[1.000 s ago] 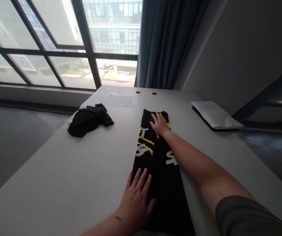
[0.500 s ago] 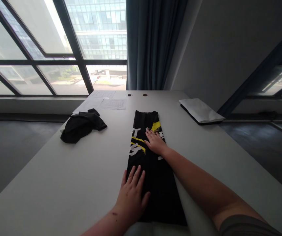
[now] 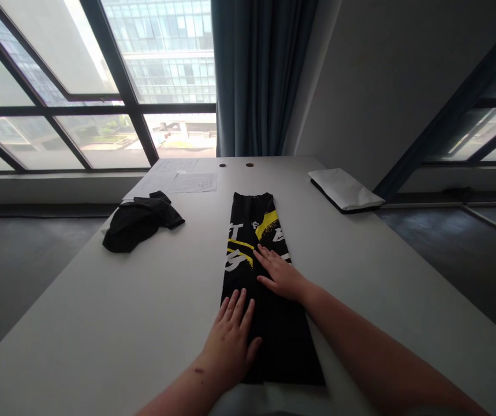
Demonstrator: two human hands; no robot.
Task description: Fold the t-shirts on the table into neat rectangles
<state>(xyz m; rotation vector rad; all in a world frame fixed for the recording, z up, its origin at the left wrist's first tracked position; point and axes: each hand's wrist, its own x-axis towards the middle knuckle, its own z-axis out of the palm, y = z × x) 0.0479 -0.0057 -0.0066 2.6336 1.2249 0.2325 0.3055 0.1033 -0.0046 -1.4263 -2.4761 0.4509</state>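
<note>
A folded black garment (image 3: pixel 280 341) with white letters and yellow streaks lies flat in a long strip, running from the near table edge toward the window. Whether it is a shirt or trousers I cannot tell. My left hand (image 3: pixel 231 338) rests flat on its near left edge, fingers spread. My right hand (image 3: pixel 279 274) lies palm down across its middle right part, fingers stretched out and covering some of the print. Neither hand grips the cloth.
The white table (image 3: pixel 156 323) carries a crumpled black cloth (image 3: pixel 139 222) on the left and paper sheets (image 3: pixel 191 182) behind it. A folded white and black item (image 3: pixel 346 189) lies far right. Two round holes sit near the far edge, before a blue curtain (image 3: pixel 258 81).
My right hand has slid back toward me along the garment, uncovering more of the yellow and white print. My left hand stays nearly in place. The view has shifted slightly.
</note>
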